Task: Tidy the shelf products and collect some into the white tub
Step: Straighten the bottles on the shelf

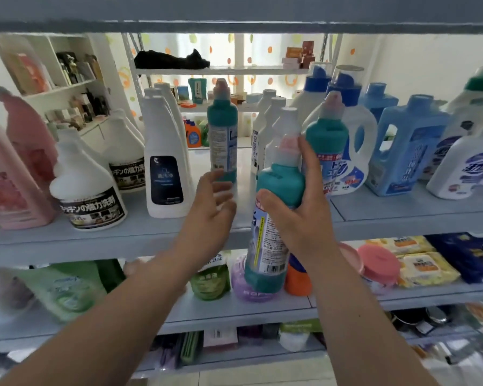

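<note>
Right forearm (360, 302) and left forearm (123, 316) reach up from the bottom of the view toward the shelf board (402, 215), which is crowded with cleaning products. The right hand (299, 207) grips a teal bottle (267, 243) in front of the board's edge. The bottle leans a little, its base below the board and its pink cap above. The thumb presses the near side of the shoulder, one finger runs up beside the cap, and the rest curl round the back. That looks like a grip for carrying it off or turning its label forward.

The left hand (209, 215) hangs over the board's front edge, palm inward, fingers spread and loose, holding nothing. It is motion-blurred. Its fingertips lie at the foot of a second teal bottle (222, 132) standing further back on the board, and contact cannot be told. A third teal bottle (328, 137) stands on the board behind the right hand. The three look like a set to be grouped, which probably explains the reach. The white tub is not in view.
</note>
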`<state>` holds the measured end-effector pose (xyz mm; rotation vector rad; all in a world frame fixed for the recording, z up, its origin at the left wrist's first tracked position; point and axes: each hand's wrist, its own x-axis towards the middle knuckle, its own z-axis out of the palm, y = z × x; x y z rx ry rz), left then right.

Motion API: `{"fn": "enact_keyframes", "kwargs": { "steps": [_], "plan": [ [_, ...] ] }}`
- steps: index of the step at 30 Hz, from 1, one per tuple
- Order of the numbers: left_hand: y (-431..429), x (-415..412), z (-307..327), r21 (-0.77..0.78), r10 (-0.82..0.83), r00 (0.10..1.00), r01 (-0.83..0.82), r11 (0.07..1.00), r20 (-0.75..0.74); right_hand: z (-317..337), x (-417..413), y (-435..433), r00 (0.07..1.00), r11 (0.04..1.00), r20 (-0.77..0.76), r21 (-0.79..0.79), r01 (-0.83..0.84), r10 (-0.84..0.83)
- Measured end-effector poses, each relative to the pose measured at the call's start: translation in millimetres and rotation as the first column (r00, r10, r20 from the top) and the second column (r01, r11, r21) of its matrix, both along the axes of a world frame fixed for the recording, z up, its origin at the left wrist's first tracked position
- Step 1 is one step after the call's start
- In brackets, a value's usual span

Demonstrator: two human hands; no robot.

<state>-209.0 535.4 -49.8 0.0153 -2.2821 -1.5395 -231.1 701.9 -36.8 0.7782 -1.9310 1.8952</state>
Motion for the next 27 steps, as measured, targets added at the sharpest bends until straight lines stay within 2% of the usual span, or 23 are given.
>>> {"fn": "enact_keyframes", "kwargs": {
  "steps": [3,5,7,9,11,15,17,19,22,23,24,25,27],
  "plan": [
    [-4,71,-20,0.084,-0.139,0.985,0.13,0.988,0.106,-8,17,-6,0.995,0.997,0.086,-0.057,-0.048,0.053],
    [-6,105,-33,0.146,-0.243,0.946,0.215,0.966,0.213,-13,33,-14,0.974,0.98,0.173,-0.163,-0.117,0.145],
    [-6,131,-45,0.208,-0.269,0.925,0.217,0.954,0.268,-19,50,-25,0.922,0.93,0.262,-0.308,-0.2,0.285],
    [-3,154,-56,0.279,-0.254,0.935,0.182,0.943,0.247,-25,68,-35,0.879,0.891,0.31,-0.392,-0.23,0.363],
    [-2,175,-65,0.347,-0.236,0.948,0.152,0.926,0.215,-30,86,-43,0.853,0.883,0.35,-0.407,-0.234,0.387],
    [1,211,-73,0.234,-0.059,0.99,0.028,0.972,0.128,-38,116,-54,0.755,0.873,0.497,-0.445,-0.201,0.427],
    [0,225,-74,0.274,-0.023,0.995,-0.005,0.962,0.099,-44,133,-56,0.693,0.861,0.552,-0.466,-0.206,0.464],
    [-5,236,-77,0.447,-0.098,0.989,0.037,0.894,0.114,-53,150,-56,0.653,0.848,0.57,-0.478,-0.231,0.499],
    [-7,254,-73,0.763,-0.334,0.925,0.084,0.641,0.179,-68,171,-55,0.596,0.809,0.561,-0.5,-0.308,0.574],
    [-7,259,-71,0.815,-0.393,0.896,0.065,0.576,0.207,-71,177,-56,0.591,0.798,0.547,-0.499,-0.338,0.593],
    [-7,263,-69,0.832,-0.423,0.876,0.046,0.553,0.232,-72,183,-57,0.608,0.802,0.534,-0.483,-0.35,0.587],
    [-6,266,-70,0.828,-0.42,0.872,0.029,0.559,0.253,-72,188,-58,0.646,0.83,0.534,-0.446,-0.334,0.546],
    [-7,269,-73,0.75,-0.331,0.903,0.015,0.661,0.274,-68,195,-57,0.722,0.902,0.547,-0.323,-0.287,0.425]
  ]
}}
